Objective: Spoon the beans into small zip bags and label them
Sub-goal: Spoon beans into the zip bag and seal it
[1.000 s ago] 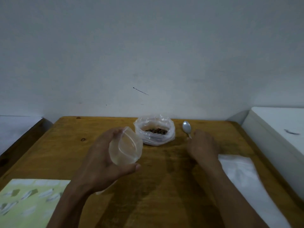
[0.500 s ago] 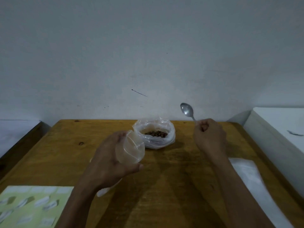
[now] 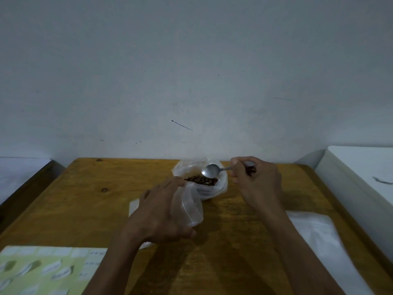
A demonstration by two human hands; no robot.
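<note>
Since 0.5 s ago the right hand (image 3: 258,184) has swung the spoon (image 3: 210,170) down from the air beside the bean bag (image 3: 210,189), so the bowl now hangs just over the beans (image 3: 201,180), and the left hand (image 3: 158,213) has carried the small zip bag (image 3: 187,206) nearer to the bean bag.

Taking the bean bag as landmark: it stands on the bench (image 3: 85,199) toward the far edge, mouth rolled open. A white plastic sheet (image 3: 314,239) lies on the bench to its near right, a pale green label sheet (image 3: 42,271) well to its near left, and the small zip bag touches or nearly touches its near rim. The beans sit low inside it.

The left hand curls round the small zip bag, with the thumb underneath, propping the mouth open toward the bean bag. The right hand pinches the spoon's handle between thumb and curled fingers; the bowl looks empty.

The step in hand appears to be the 1st scoop. To do it well, dip the bowl edge-first into the beans and lift level, not heaped, since the loose film wall may snag a wide sweep. Keep the zip bag's mouth round and low beside the rim, so the spoon travels only a short way and stray beans fall back inside. Tip the spoon well within the mouth, clear of the zip track.
</note>
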